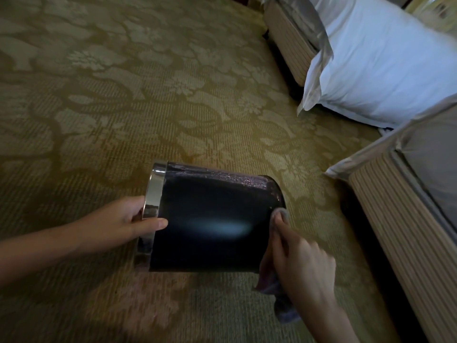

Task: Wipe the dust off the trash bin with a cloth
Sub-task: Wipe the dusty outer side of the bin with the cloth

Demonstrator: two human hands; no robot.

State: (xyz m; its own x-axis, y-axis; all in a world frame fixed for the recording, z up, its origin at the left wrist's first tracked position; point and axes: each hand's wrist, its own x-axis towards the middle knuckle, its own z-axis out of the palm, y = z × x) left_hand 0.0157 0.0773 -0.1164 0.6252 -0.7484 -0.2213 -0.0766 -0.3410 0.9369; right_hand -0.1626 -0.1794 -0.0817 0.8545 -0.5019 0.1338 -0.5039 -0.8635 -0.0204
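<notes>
A black cylindrical trash bin (210,219) is held on its side above a patterned olive-gold carpet (123,95), in the lower middle of the view. Its shiny metal rim band (152,194) faces left and its base faces right. A pale streak of reflected light lies across its dark side, and dusty speckles show along its upper edge.

The left hand (123,224) is clamped on the rim, thumb lying over the outside of the metal band and fingers curled inside the opening. The right hand (301,263) is closed on a greyish-purple cloth (279,290), with one finger pressing a fold of it against the bin's base edge; the rest of the cloth hangs below the hand.

To the right, well apart from the bin, stand two beds with striped beige bases (408,231). A white pillow (371,65) lies on the floor between them.
</notes>
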